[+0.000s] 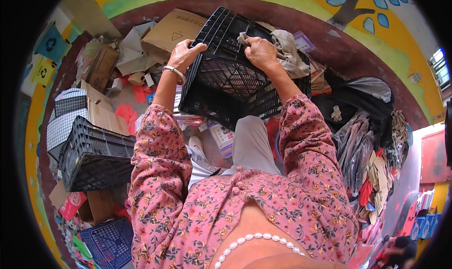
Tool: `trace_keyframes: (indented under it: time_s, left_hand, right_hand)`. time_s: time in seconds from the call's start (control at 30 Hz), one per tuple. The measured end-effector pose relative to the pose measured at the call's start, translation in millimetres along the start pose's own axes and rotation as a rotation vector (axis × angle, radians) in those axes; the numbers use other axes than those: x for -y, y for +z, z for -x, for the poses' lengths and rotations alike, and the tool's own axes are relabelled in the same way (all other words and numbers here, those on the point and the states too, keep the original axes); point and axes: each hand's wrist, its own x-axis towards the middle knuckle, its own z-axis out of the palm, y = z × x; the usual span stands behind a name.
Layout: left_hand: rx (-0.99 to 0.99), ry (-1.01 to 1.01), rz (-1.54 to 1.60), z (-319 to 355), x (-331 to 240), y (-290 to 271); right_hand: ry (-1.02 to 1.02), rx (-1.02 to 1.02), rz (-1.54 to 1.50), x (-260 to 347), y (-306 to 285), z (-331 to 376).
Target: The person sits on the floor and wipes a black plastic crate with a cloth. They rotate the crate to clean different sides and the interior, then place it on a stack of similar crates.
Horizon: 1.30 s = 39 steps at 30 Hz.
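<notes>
A black plastic lattice crate (221, 78) stands tilted in front of me, its hollow side toward my lap. My left hand (184, 55) is closed over the crate's upper left edge, a bracelet at its wrist. Bunched in the closed fingers of my right hand (261, 53) is a grey-beige cloth (288, 55). Part of the cloth pokes out to the left of those fingers, while the rest drapes over the crate's right side. Behind the crate's lower edge, my knee and a printed carton (221, 136) partly show.
A large cardboard box (172, 33) sits behind the crate. To my left are another black crate (96, 151), a checked bundle (70, 106) and a blue basket (107, 240). Plastic-wrapped dark bundles (355, 139) and flattened cardboard (376, 179) pile up at right. A painted wall (301, 10) curves behind.
</notes>
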Motion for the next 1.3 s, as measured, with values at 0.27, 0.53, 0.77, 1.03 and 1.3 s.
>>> trace_keyframes:
  time_s: [0.27,0.53,0.77,1.03,1.3]
  left_hand:
    - [-0.226,0.044,-0.052,-17,16,23]
    - [-0.263,0.457,-0.676,-23,36,22]
    - [-0.241,0.475,-0.646,-23,36,19]
    - [-0.262,0.547,-0.714,-26,42,13]
    - [-0.214,0.521,-0.683,-21,42,16]
  right_hand:
    - [-0.041,-0.156,-0.165,-18,24,-14]
    - [0.700,0.056,-1.622,-42,-14,3]
    - [0.267,0.216,-1.306,8,-21,25]
    - [-0.451,-0.115,-0.307,25,13,12]
    - [-0.412,0.052,0.139,54,-3,25]
